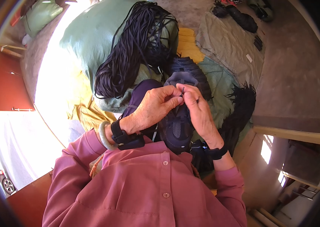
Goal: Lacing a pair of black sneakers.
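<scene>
A dark sneaker (176, 133) rests on my lap, its toe toward me and its grey-lined collar away from me. Over its tongue, my left hand (153, 106) pinches a thin black shoelace (183, 91) between thumb and forefinger. From the other side, my right hand (200, 111) is closed on the same lace, its fingertips meeting those of the left. Just how the lace runs through the upper eyelets is hidden by my fingers. Beyond the sneaker shows the ridged dark sole of another shoe (196, 70).
A large bundle of black shoelaces (120, 64) drapes over a stuffed pale green sack (86, 39). More black laces (239, 108) lie at my right. Farther off, dark shoes (243, 19) sit by a grey-brown cloth (224, 45). A red door (6, 85) stands at the left.
</scene>
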Action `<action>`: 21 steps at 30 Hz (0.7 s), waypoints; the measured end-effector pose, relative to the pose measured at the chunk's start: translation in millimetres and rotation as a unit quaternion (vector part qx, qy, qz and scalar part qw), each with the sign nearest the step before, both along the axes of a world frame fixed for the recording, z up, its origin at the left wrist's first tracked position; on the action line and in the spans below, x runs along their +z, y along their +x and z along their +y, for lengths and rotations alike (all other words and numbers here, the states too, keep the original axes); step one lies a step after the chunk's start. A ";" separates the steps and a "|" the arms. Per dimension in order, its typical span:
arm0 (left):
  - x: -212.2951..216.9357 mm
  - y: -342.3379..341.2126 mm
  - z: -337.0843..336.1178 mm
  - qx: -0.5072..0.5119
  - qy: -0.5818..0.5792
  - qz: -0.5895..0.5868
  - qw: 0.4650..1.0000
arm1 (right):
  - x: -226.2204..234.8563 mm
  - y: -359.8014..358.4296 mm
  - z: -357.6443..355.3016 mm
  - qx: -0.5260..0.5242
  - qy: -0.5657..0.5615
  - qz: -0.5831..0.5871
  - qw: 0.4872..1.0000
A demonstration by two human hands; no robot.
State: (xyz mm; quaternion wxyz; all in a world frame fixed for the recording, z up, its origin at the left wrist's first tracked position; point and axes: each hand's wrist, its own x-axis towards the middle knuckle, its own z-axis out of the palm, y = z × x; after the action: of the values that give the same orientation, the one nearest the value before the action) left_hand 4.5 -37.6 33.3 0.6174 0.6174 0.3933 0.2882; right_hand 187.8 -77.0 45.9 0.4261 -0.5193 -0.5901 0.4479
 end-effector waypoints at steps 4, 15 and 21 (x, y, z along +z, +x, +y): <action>-11.9 1.8 -2.8 0.001 0.026 -0.044 0.999 | -1.0 -7.7 -0.5 0.021 0.106 -0.206 0.973; 7.6 20.0 14.1 -0.104 -0.009 -0.206 0.973 | 18.7 12.2 8.5 0.028 0.100 -0.304 0.947; -9.7 21.7 13.0 -0.098 -0.006 -0.184 0.978 | 5.0 15.9 12.8 0.049 0.043 -0.226 0.972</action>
State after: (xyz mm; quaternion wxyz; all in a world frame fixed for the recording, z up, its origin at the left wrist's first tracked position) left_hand 26.2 -24.6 23.7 0.7080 0.5858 0.2122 0.3326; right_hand 203.7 -64.2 50.9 0.2810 -0.5584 -0.7150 0.3132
